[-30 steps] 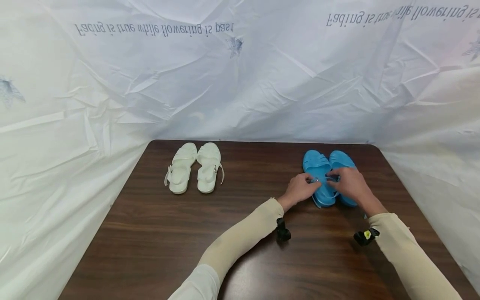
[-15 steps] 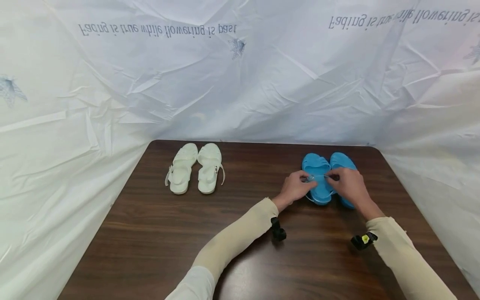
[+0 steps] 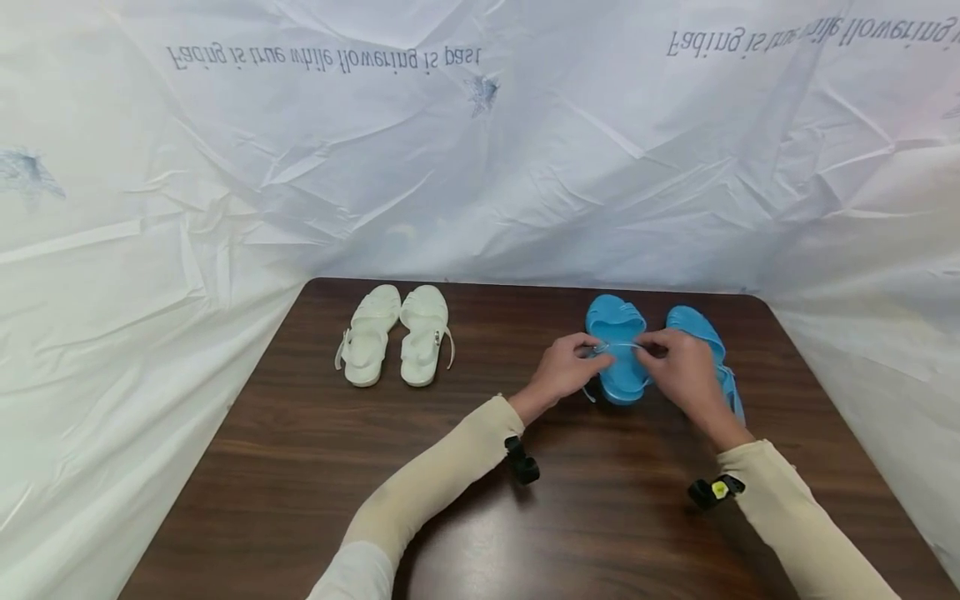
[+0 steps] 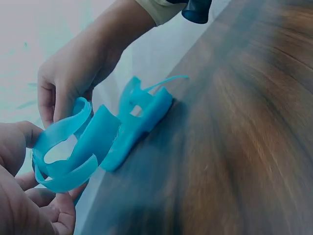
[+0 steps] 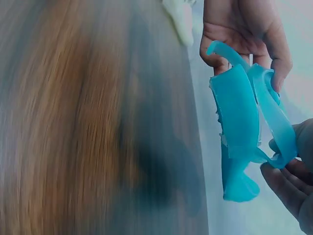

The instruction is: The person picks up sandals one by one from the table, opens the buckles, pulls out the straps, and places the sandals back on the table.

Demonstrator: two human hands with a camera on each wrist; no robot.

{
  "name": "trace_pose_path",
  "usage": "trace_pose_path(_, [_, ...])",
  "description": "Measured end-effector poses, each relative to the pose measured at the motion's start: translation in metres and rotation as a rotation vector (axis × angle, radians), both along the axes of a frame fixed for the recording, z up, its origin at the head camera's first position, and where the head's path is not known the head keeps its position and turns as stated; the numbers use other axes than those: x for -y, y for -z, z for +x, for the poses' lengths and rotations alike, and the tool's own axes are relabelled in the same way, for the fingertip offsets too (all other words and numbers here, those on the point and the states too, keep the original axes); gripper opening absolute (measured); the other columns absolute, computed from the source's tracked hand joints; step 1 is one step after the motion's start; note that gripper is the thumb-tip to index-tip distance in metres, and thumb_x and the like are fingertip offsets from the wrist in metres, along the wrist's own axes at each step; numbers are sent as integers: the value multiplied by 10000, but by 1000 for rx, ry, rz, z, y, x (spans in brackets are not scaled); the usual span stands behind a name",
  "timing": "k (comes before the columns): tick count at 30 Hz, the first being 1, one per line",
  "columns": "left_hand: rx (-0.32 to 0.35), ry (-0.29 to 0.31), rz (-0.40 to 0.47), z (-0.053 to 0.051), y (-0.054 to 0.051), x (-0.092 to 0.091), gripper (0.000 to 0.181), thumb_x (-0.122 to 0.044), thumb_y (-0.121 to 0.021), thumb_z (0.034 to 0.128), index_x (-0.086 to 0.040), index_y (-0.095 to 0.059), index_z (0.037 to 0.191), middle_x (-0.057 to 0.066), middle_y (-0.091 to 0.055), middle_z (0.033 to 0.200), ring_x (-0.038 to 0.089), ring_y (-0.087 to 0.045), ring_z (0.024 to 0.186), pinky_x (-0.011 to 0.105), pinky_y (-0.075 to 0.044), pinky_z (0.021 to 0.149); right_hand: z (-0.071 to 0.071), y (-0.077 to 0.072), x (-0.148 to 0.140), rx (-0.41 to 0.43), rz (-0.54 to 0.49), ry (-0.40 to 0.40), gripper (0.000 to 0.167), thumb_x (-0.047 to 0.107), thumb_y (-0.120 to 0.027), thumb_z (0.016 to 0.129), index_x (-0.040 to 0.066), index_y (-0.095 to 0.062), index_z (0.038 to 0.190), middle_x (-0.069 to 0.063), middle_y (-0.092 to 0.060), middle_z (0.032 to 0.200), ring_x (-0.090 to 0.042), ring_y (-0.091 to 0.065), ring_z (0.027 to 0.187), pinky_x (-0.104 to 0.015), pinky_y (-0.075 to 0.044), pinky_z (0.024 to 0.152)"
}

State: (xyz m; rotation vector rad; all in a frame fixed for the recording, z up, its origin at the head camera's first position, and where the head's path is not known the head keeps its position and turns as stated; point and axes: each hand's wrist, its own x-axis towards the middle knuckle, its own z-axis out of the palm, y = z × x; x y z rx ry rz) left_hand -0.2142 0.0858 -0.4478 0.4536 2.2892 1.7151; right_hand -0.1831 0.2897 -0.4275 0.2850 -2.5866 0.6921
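A blue sandal [image 3: 624, 379] is held by both hands, apparently just off the table. My left hand [image 3: 564, 368] pinches the buckle side of its ankle strap, and my right hand [image 3: 684, 371] pinches the strap's other side. Between them the strap stretches across the sandal's opening. In the right wrist view the back of the sandal [image 5: 237, 112] faces the camera, with a loose strap end near the left hand [image 5: 244, 24]. The second blue sandal [image 3: 693, 323] lies on the table to the right, partly hidden behind my right hand.
A pair of white sandals [image 3: 423, 333] stands side by side at the back left of the dark wooden table [image 3: 300, 467]. A white printed sheet [image 3: 480, 192] hangs behind the table and along its sides. Each wrist carries a small black camera [image 3: 522, 461].
Both hands have moved left with the held blue sandal, widening the gap to the second one. Its strap is spread wider between the hands. The white sandals have stayed put.
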Motion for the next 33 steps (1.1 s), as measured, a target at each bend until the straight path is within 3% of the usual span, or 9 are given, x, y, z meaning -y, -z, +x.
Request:
trace_pose_path(6, [-28, -18, -53, 6, -8, 30, 414, -423, -717, 957, -149, -690, 1265, 19, -684, 1300, 144, -658, 1195, 325, -573, 891, 3, -2, 23, -7, -64, -28, 144, 63, -787, 891, 1, -788, 1021, -179, -735, 931, -268, -676, 722, -336, -509, 579])
trace_pose_path(11, [-37, -27, -64, 13, -11, 53, 433, -453, -712, 954, -159, -688, 1270, 16, -677, 1319, 151, -649, 1218, 346, -571, 913, 3, 0, 41, -18, -95, -67, 125, 80, -802, 883, 29, -796, 996, -133, -735, 921, -250, -699, 741, -411, -567, 613])
trace_pose_path(16, [-29, -43, -93, 23, -13, 79, 436, -466, -701, 957, -171, -688, 1278, 26, -666, 1339, 181, -638, 1238, 399, -556, 956, 8, 0, 61, 30, -136, -127, 122, 98, -805, 886, 54, -798, 999, -105, -747, 957, -223, -714, 777, -424, -593, 642])
trace_pose_path(33, [9, -59, -143, 58, 0, 134, 432, -464, -688, 964, -161, -699, 1271, 64, -700, 1269, 177, -670, 1137, 403, -560, 913, 30, 8, 104, 194, -194, -254, 143, 115, -825, 873, 81, -788, 1007, -42, -745, 949, -131, -694, 792, -284, -578, 650])
